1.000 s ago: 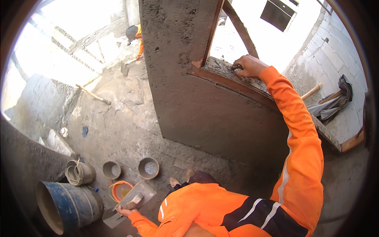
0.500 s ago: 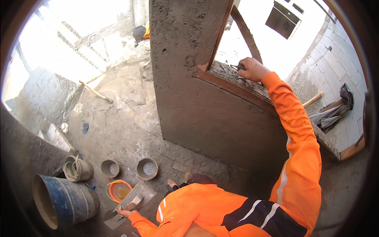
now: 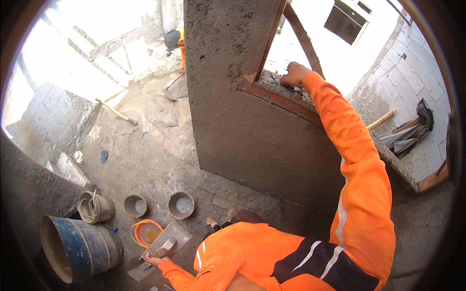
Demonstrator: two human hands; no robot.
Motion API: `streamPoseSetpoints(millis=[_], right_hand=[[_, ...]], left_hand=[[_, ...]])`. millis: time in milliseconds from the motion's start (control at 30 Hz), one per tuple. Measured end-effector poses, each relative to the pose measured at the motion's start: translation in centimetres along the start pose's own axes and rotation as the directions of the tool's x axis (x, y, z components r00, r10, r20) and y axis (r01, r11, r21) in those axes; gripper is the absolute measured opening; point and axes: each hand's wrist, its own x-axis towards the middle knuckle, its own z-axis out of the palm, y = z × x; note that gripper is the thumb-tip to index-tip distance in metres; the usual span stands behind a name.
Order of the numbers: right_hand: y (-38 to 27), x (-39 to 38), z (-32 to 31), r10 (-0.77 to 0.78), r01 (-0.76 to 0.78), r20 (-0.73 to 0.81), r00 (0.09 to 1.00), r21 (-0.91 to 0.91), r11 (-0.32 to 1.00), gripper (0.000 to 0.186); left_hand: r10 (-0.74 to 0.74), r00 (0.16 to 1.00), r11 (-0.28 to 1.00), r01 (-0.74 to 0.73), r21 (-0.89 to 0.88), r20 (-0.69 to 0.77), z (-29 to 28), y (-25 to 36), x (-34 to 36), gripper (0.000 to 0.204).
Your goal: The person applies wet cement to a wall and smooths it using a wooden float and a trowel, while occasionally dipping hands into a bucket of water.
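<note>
Along the plastered wall's [image 3: 242,131] sill [image 3: 268,83], near its left corner, the right hand [image 3: 294,75] curls, contents unclear, while the left hand [image 3: 154,260] grips a trowel [image 3: 181,235] low, apparently for clearance, by the orange bucket's [image 3: 138,232] edge.

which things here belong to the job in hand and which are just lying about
Likely in the job:
rough ledge, at the right hand
flat board, in the left hand

Apparently lying about:
floor stick
grey cloth
</note>
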Motion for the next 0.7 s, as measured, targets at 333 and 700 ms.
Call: streamPoseSetpoints(millis=[333,700], right_hand=[[-2.0,1.6,0.6,-0.077,0.078,-0.103,0.992,0.001,0.997,0.044],[-3.5,1.7,0.3,0.011,-0.011,0.017,1.0,0.018,1.0,0.037]], left_hand=[[-0.036,0.983,0.984,0.003,-0.177,-0.183,0.2,-0.4,0.9,0.027],[-0.059,0.997,0.997,0.056,-0.056,-0.046,-2.6,-0.2,1.5,0.031]])
